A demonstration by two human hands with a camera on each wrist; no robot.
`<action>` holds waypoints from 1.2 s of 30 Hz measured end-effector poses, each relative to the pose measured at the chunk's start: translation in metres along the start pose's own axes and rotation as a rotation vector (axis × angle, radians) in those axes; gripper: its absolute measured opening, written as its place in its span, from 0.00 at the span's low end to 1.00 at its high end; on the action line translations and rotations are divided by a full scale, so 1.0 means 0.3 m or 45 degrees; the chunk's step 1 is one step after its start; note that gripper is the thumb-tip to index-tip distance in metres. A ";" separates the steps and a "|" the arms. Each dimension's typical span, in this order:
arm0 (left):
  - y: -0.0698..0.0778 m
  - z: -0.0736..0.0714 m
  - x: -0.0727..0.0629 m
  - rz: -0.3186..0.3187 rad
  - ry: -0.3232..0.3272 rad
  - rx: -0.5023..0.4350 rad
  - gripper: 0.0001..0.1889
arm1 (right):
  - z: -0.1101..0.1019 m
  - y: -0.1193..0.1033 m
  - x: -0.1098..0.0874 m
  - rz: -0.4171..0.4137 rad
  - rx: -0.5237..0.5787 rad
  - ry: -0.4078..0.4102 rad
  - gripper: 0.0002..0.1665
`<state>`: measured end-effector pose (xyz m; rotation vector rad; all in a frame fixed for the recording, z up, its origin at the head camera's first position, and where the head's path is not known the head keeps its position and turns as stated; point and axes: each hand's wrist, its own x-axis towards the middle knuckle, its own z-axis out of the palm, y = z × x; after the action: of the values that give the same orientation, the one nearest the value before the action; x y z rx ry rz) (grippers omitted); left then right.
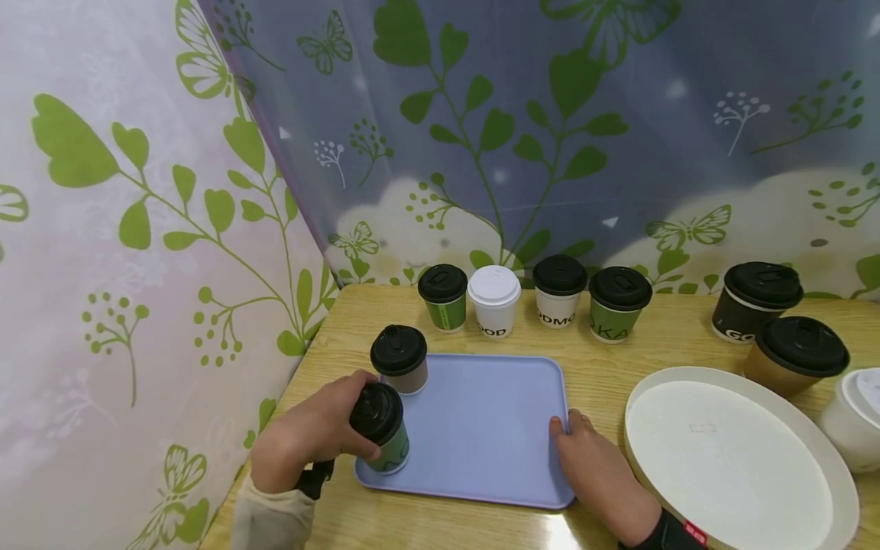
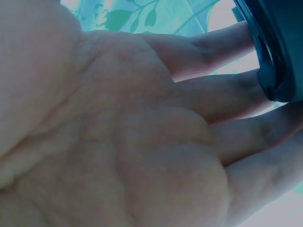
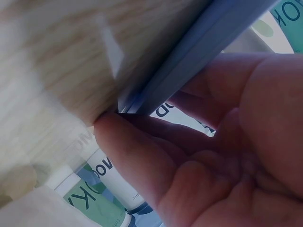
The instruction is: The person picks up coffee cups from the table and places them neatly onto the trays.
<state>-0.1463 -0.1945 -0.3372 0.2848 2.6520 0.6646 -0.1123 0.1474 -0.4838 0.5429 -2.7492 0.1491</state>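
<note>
My left hand (image 1: 323, 424) grips a green paper cup (image 1: 395, 451) with a black lid, at the left side of a blue-lavender tray (image 1: 488, 428). In the left wrist view the fingers (image 2: 213, 97) reach round the dark lid (image 2: 284, 47); the rest of that cup is out of frame. Just behind it, at the tray's back left corner, stands a brown cup (image 1: 406, 380) with a black lid. My right hand (image 1: 594, 462) pinches the tray's right rim; in the right wrist view the fingers (image 3: 137, 151) meet at the rim (image 3: 189, 61).
Along the back stand a slim green cup (image 1: 448, 315), a white-lidded cup (image 1: 493, 305), a white cup with black lid (image 1: 557, 305) and a wider green cup (image 1: 615, 321). A round white tray (image 1: 729, 458) lies at right, near black (image 1: 739, 317), brown (image 1: 784, 367) and white (image 1: 855, 428) cups.
</note>
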 end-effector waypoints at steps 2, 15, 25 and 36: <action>-0.001 -0.001 -0.002 0.004 0.005 -0.001 0.45 | -0.002 0.000 0.000 0.007 0.003 -0.005 0.15; -0.001 0.001 -0.003 0.016 0.008 0.003 0.45 | 0.003 -0.003 0.000 0.006 0.002 0.024 0.14; 0.005 -0.001 0.001 -0.023 0.002 0.016 0.49 | 0.003 -0.002 -0.002 0.000 -0.014 0.036 0.14; 0.005 0.002 0.001 -0.029 -0.004 0.009 0.49 | 0.009 0.000 -0.005 -0.023 -0.029 0.085 0.15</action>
<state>-0.1463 -0.1929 -0.3370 0.2570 2.6506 0.6474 -0.1118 0.1475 -0.4868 0.5467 -2.6772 0.1291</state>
